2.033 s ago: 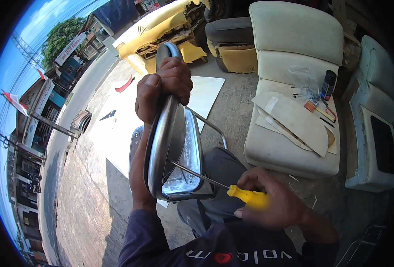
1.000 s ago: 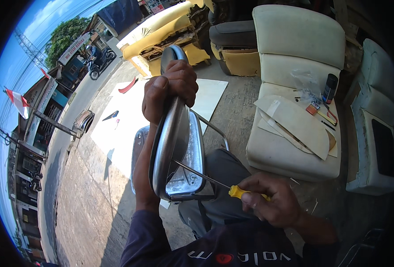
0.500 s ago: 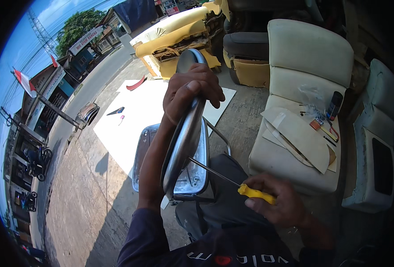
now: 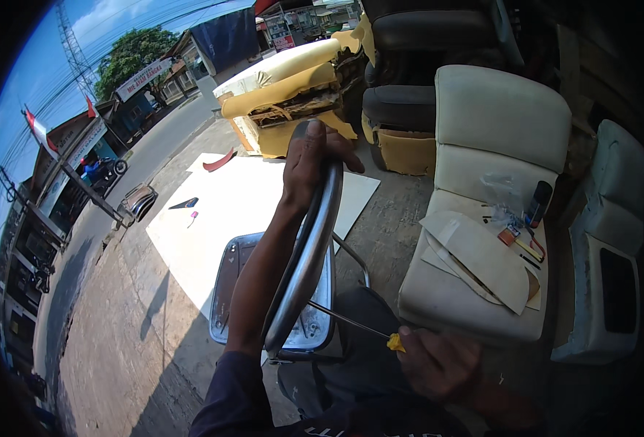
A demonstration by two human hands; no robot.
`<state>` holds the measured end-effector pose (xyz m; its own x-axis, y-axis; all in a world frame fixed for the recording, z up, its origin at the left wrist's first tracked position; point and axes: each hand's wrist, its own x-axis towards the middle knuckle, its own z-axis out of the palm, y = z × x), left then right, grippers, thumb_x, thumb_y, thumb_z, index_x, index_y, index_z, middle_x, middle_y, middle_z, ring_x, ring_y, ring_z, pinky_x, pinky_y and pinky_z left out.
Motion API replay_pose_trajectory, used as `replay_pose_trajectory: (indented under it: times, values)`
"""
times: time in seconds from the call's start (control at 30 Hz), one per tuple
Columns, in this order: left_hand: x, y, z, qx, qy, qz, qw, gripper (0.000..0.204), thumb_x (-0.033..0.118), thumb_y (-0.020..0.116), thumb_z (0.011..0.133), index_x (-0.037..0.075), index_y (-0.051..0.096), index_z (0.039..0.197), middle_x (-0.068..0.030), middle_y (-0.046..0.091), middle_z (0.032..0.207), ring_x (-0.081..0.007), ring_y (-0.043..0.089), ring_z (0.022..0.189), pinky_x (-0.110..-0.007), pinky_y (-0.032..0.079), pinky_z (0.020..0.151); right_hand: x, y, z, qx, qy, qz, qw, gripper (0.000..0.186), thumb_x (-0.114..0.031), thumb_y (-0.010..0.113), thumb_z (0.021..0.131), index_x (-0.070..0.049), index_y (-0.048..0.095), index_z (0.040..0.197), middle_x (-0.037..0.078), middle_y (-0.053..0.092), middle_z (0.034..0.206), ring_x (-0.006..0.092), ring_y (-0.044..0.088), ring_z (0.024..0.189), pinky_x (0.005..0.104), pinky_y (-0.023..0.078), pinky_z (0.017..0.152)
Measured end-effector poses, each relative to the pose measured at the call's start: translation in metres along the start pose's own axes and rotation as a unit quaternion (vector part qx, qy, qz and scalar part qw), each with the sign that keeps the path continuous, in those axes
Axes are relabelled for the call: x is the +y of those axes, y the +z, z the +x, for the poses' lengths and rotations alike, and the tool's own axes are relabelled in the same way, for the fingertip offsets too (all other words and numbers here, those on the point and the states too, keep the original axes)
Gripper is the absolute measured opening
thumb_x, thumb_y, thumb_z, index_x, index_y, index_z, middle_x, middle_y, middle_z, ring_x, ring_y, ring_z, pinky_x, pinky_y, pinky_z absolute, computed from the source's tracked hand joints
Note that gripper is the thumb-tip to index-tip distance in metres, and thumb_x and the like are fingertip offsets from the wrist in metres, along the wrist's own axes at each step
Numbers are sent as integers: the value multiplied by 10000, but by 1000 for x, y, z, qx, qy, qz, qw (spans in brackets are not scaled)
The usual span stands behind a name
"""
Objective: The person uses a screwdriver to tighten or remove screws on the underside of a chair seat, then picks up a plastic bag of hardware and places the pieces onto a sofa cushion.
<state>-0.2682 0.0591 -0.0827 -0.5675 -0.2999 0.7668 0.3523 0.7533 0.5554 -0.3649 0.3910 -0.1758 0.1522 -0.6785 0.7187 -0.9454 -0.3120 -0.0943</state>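
Observation:
Wrapped over the top edge of a metal-rimmed chair back (image 4: 314, 247), my left hand (image 4: 311, 156) keeps it tilted nearly edge-on. Its dark padded side lies toward my left forearm. My right hand (image 4: 442, 362) grips the yellow handle of a screwdriver (image 4: 351, 320), with most of the handle inside the fingers. The long shaft runs up and left to the face of the chair back; the tip's exact contact is hidden from this angle. Below and behind stands a shiny metal chair seat pan (image 4: 228, 293) on a tubular frame (image 4: 357, 261).
A white sheet (image 4: 180, 251) on the concrete carries a dark blade-shaped tool (image 4: 183, 204) and a red curved strip (image 4: 220, 161). At right, a cream seat (image 4: 445, 291) holds cut board pieces (image 4: 482, 269), a spray can (image 4: 538, 204) and small tools. A stripped yellow-foam sofa (image 4: 282, 98) stands behind.
My view has tipped upward. The left hand's thumb now lies along the top of the rim. My right hand covers more of the screwdriver handle. A motorbike rider appears on the road.

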Motion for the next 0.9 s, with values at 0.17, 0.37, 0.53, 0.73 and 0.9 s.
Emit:
replay_pose_trajectory:
  times: [0.17,0.37,0.53,0.73,0.9]
  values:
    - [-6,-10,1,-26,-65,15,997,756,460,260,1084,20,647,607,-98,617,625,-207,534,697,-352,410,756,16,-20,27,-243,342,444,792,348,-232,772,902,-19,696,1166,150,719,1012,284,747,860,363,590,754]
    - [21,-23,-20,106,-2,91,990,555,447,385,1085,1,693,1206,-201,665,1261,-312,555,1297,-427,391,1118,2,-7,17,-85,66,134,985,356,-162,816,837,-27,668,1131,131,701,977,271,715,822,354,584,698]
    - [118,-46,-140,-70,-93,57,992,952,669,566,928,6,320,1565,-253,344,1604,-417,260,1526,-511,232,1232,9,-9,15,-10,-38,-25,999,331,-172,769,878,-11,690,1157,121,684,926,303,653,692,375,543,605]
    - [144,-11,-200,-105,-169,83,976,754,75,543,992,38,123,1617,-382,182,1607,-502,388,1434,-506,471,1088,8,-8,24,-143,180,273,934,315,-168,741,912,27,701,1156,131,669,776,214,666,703,339,529,635]
    - [140,-5,-201,-53,-156,136,977,713,11,496,977,13,151,1601,-385,270,1576,-500,448,1393,-472,519,1042,-4,-14,25,-159,275,324,891,393,-114,774,880,12,636,1226,146,690,996,214,667,920,341,542,771]
